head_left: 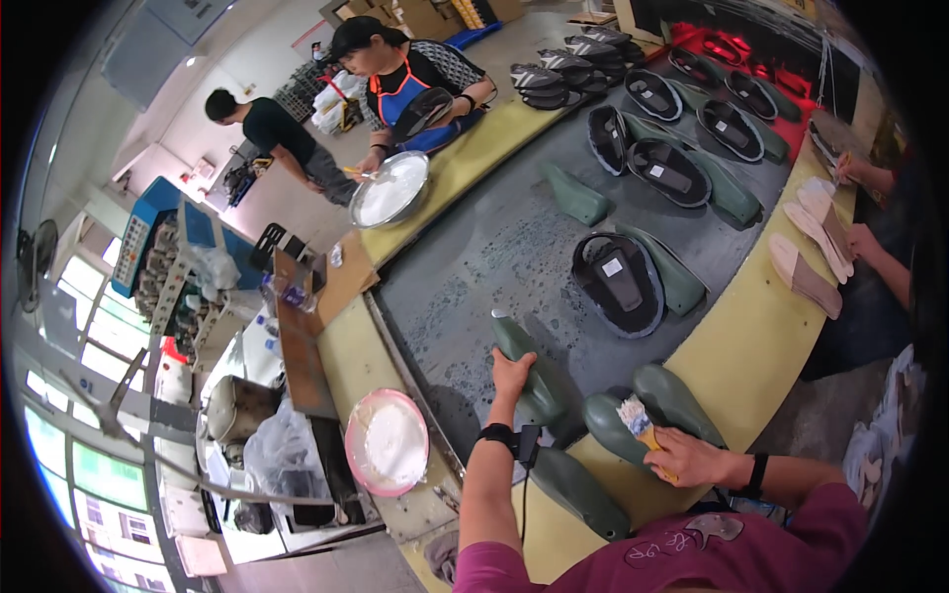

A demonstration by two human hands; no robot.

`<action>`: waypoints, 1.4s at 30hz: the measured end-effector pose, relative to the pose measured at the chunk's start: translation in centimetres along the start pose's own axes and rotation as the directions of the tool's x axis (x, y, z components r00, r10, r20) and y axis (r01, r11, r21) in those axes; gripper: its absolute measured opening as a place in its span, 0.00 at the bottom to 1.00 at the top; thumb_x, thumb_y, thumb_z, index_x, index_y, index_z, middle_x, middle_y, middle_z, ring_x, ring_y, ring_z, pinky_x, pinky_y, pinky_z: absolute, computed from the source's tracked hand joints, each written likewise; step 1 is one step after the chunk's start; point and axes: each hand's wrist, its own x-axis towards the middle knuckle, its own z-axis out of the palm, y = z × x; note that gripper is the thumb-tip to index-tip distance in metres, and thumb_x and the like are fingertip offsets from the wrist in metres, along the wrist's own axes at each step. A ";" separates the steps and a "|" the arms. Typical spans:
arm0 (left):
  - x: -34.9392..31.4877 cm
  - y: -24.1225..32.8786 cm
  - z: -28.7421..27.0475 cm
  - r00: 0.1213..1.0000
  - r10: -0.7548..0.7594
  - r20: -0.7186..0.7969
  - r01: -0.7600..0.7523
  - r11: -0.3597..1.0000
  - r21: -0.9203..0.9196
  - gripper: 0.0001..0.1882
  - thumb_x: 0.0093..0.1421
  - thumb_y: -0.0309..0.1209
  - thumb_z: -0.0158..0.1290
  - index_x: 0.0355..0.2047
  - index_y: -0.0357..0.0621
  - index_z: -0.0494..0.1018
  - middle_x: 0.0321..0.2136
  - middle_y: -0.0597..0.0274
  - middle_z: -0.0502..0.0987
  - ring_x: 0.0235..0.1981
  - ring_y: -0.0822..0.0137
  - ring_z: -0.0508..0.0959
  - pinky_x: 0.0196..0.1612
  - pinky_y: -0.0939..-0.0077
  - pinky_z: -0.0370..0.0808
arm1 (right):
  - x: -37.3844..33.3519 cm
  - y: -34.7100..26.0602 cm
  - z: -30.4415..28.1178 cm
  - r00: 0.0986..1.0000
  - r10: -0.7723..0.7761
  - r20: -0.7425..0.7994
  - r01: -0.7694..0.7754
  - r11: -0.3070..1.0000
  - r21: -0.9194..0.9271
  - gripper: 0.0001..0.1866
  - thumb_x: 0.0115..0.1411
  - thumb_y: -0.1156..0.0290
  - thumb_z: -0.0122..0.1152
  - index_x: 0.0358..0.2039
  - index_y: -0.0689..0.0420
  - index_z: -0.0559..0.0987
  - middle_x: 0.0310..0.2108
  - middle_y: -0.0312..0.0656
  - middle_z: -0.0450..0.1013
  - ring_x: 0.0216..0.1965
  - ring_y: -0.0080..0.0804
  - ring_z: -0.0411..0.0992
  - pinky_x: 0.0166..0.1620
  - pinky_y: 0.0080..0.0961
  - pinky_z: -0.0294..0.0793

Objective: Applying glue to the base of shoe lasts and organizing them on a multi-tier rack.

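Observation:
My left hand (512,373) is closed on a dark green shoe last (518,341) over the near end of the grey belt. In my right hand (686,459) is a brush (636,417) with a yellow handle; white paste coats its bristles. The brush head is over or against another green shoe last (605,427) at the yellow table edge; I cannot tell whether they touch. Beside it lies one more last (677,400), and a further last (578,492) lies between my forearms. To the left stands a pink-rimmed bowl (356,465) with white paste inside.
Dark shoe uppers (618,287) and green lasts (576,195) sit along the grey belt (465,267). Across from me a person in an apron (405,94) works at a metal bowl (419,186). At right, another person's hands (868,247) are near pale insoles (801,275).

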 end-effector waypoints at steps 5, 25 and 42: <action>-0.9 -5.0 3.1 0.984 0.175 -0.025 -0.159 0.939 0.304 0.52 0.44 0.43 0.60 0.61 0.32 0.41 0.58 0.33 0.49 0.57 0.40 0.56 0.57 0.52 0.56 | 0.9 0.8 0.9 0.999 -0.032 -0.038 0.037 0.989 0.145 0.15 0.43 0.77 0.61 0.34 0.57 0.72 0.32 0.50 0.63 0.35 0.49 0.65 0.38 0.38 0.66; 3.0 -0.2 4.7 0.977 0.140 0.160 -0.200 0.861 0.467 0.41 0.48 0.40 0.59 0.58 0.38 0.52 0.57 0.32 0.50 0.55 0.39 0.59 0.50 0.45 0.63 | 0.9 -0.4 1.2 0.997 -0.019 -0.072 0.032 0.982 0.187 0.15 0.44 0.77 0.60 0.36 0.58 0.71 0.37 0.52 0.65 0.39 0.50 0.66 0.42 0.38 0.66; -29.6 -3.4 -3.9 0.958 -0.227 0.174 0.283 0.845 -0.454 0.37 0.48 0.33 0.58 0.55 0.31 0.56 0.51 0.36 0.63 0.52 0.45 0.66 0.52 0.58 0.66 | 0.6 0.7 3.6 0.960 -0.150 -0.237 0.171 0.983 0.069 0.15 0.45 0.78 0.58 0.35 0.58 0.69 0.38 0.52 0.64 0.38 0.50 0.66 0.41 0.39 0.65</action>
